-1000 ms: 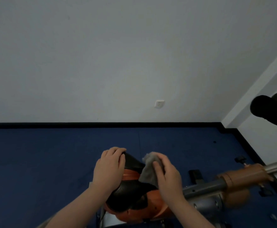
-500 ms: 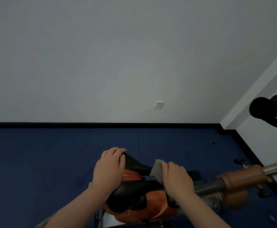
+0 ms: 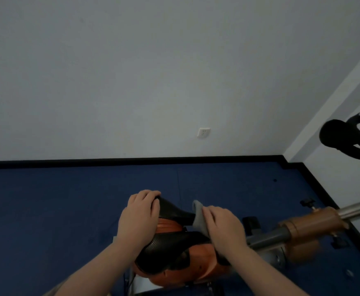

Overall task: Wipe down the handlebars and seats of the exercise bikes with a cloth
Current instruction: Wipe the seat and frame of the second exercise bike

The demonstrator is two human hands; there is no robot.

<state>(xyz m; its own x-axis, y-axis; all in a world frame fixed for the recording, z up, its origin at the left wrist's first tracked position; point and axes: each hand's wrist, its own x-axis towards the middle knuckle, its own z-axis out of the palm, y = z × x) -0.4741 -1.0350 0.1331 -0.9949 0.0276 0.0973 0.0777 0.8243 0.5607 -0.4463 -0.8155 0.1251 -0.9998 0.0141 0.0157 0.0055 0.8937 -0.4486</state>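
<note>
Both of your hands are on the black seat (image 3: 170, 240) of the orange bike (image 3: 196, 265): your left hand (image 3: 139, 218) curls over its far wide end and grips it. Your right hand (image 3: 224, 227) presses the grey cloth (image 3: 198, 214) against the seat's narrow nose, fingers curled over the fabric. Black handlebars (image 3: 343, 139) show at the right edge, well apart.
</note>
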